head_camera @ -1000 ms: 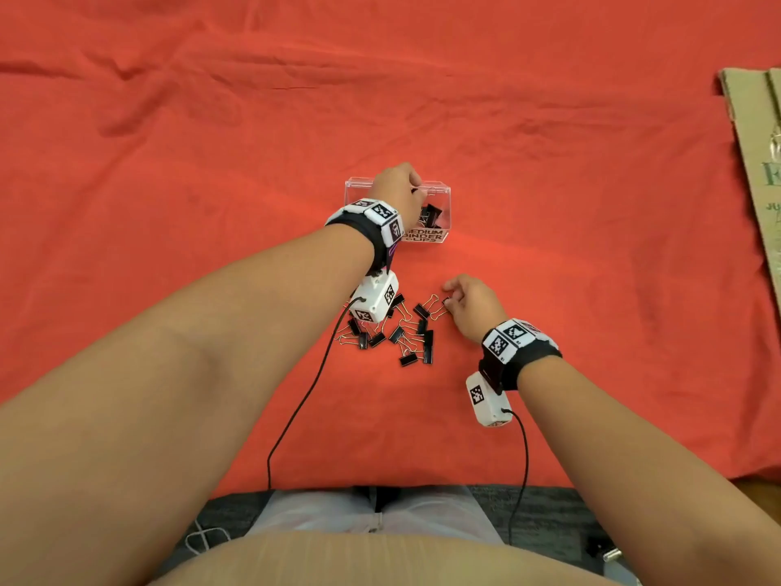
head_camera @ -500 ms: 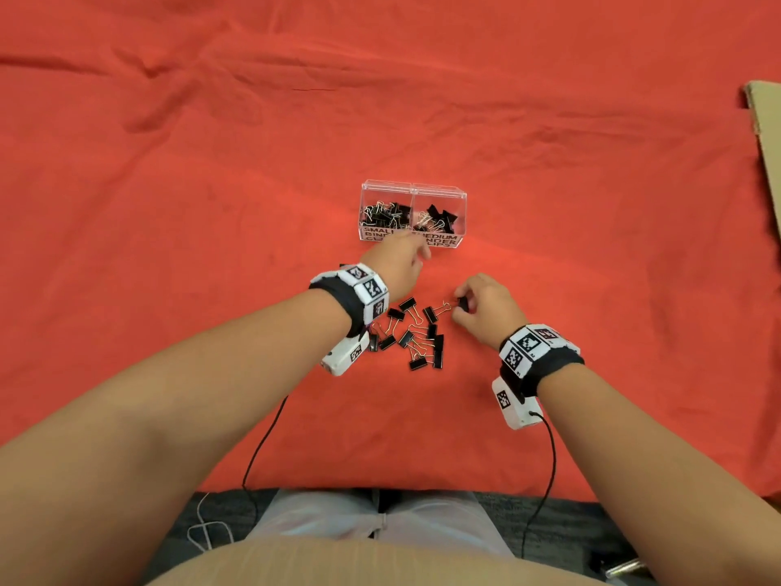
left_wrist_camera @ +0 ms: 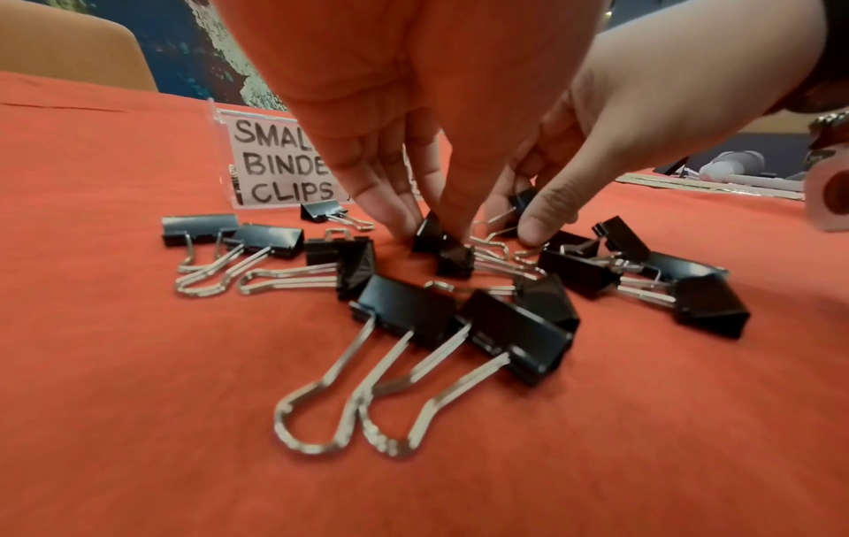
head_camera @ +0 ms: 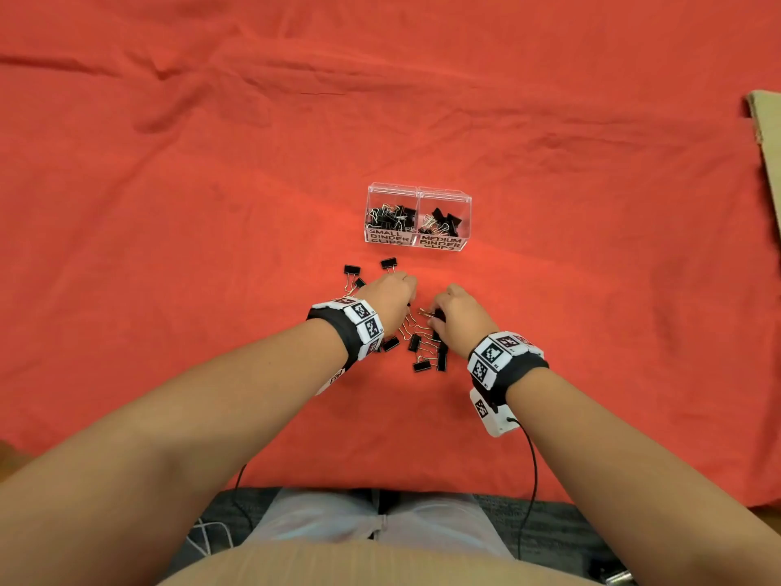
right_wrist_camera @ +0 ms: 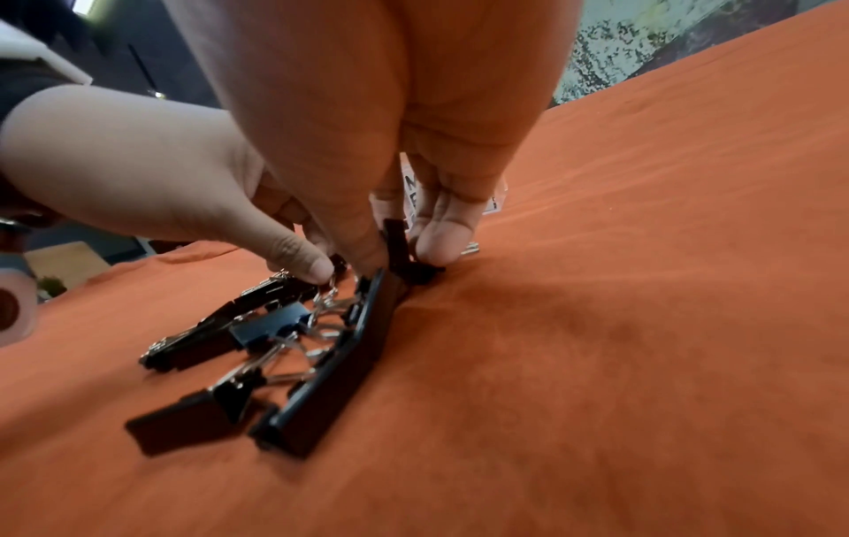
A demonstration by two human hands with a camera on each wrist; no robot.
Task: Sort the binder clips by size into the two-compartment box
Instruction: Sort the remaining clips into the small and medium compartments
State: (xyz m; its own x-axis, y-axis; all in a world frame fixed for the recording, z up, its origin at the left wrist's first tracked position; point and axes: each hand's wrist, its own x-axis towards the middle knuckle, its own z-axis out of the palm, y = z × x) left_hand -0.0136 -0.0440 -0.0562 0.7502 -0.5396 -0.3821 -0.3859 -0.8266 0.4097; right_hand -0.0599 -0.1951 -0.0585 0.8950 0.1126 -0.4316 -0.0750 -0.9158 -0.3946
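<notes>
Both hands are working in the loose pile of clips [head_camera: 422, 344] lying on the red cloth [head_camera: 211, 205] over the worktop, near its front edge and about midway along it. The box [head_camera: 418, 217] is standing just beyond the pile, toward the far edge, its long axis running left to right: the left compartment, labelled small, sits in line with the left hand [head_camera: 391, 296], the right one, labelled medium, in line with the right hand [head_camera: 458, 313]. Both compartments are already holding clips. In the left wrist view the left fingertips [left_wrist_camera: 399, 218] are closing in a pinch on a small clip [left_wrist_camera: 443, 243] at the pile's middle. In the right wrist view the right fingers [right_wrist_camera: 441, 236] are pinching an upright clip [right_wrist_camera: 398, 247] at the pile's far right. Judging by size, each hand is nearer its own compartment, so a short forward reach should serve. Two further clips [head_camera: 353, 270] are lying apart at the left.
</notes>
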